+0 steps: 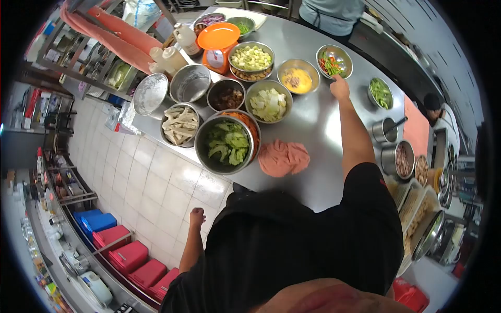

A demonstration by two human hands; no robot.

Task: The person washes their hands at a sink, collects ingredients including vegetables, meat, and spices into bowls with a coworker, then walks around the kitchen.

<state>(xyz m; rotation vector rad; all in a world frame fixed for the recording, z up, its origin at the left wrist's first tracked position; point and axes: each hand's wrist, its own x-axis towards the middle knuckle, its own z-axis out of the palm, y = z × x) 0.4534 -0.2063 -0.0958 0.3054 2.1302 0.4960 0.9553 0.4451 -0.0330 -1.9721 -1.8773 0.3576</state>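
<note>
My right hand (pixel 340 88) reaches across the steel table, its fingers closed on the near rim of a metal bowl (pixel 347 63) of sliced red and green peppers. Just left of it stands a bowl of yellow beaten egg (pixel 297 76) with a brownish heap in the middle. To its right is a bowl of cut green vegetables (pixel 381 94). My left hand (pixel 197 217) hangs low beside my body above the tiled floor, fingers curled, with nothing visible in it.
Bowls of leafy greens (pixel 227 143), chopped cabbage (pixel 269 102) and pale strips (pixel 180 125) crowd the table's left. An orange scale (pixel 218 39) stands behind. A pink cloth (pixel 284 158) lies near the front edge. Pots (pixel 397 159) sit right. Another person (pixel 331 15) stands across the table.
</note>
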